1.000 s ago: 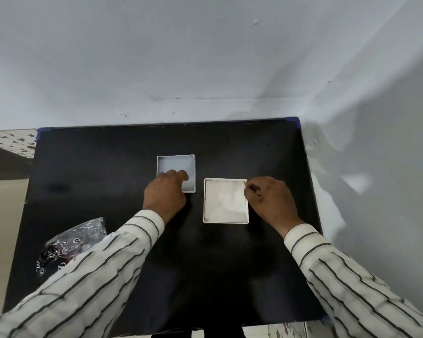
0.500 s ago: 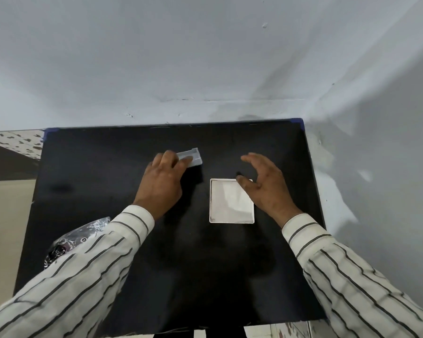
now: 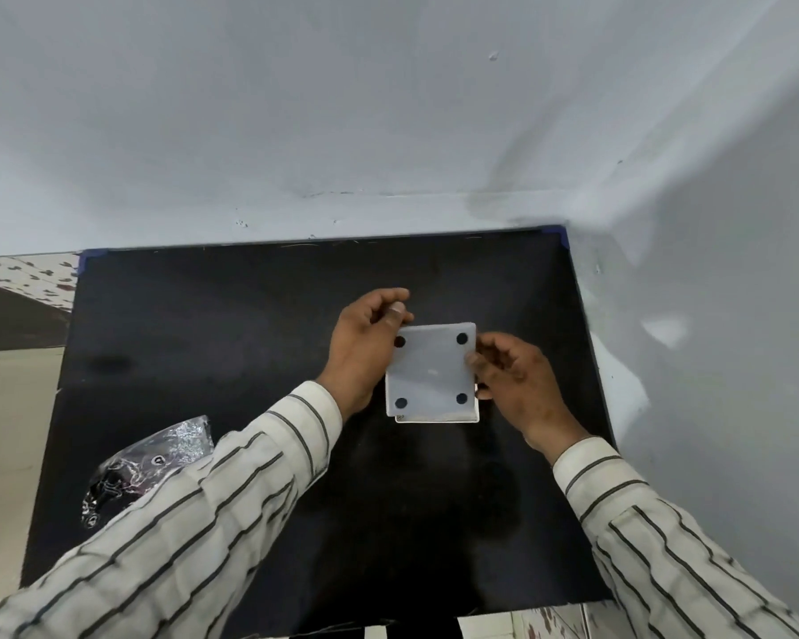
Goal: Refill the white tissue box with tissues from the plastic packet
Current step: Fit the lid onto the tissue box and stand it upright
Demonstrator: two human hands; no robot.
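Two striped sleeves point(image 3: 231, 514) reach in from the near edge of a black table point(image 3: 204, 343), the person's hands meeting at its middle. At the near left, partly under the left sleeve, lies the crinkled plastic packet point(image 3: 144, 463), well apart from the hands. Past the cuffs, the left hand point(image 3: 365, 343) pinches the far left corner of a white base panel point(image 3: 432, 368) between thumb and curled fingers, gripping it. The right hand point(image 3: 513, 380) presses its fingertips point(image 3: 473, 362) against the panel's right edge, fingers bent and partly spread; whether they clamp the panel or only steady it cannot be told. The panel, marked by four dark round pads near its corners, lies flat over the white tissue box point(image 3: 437, 418), of which only a thin rim shows along the near side and at the right. Whether the panel rests on the box or is held just above it cannot be told. Beyond the hands the tabletop runs bare to a pale wall point(image 3: 388, 108), which meets a second wall in a corner at the right.
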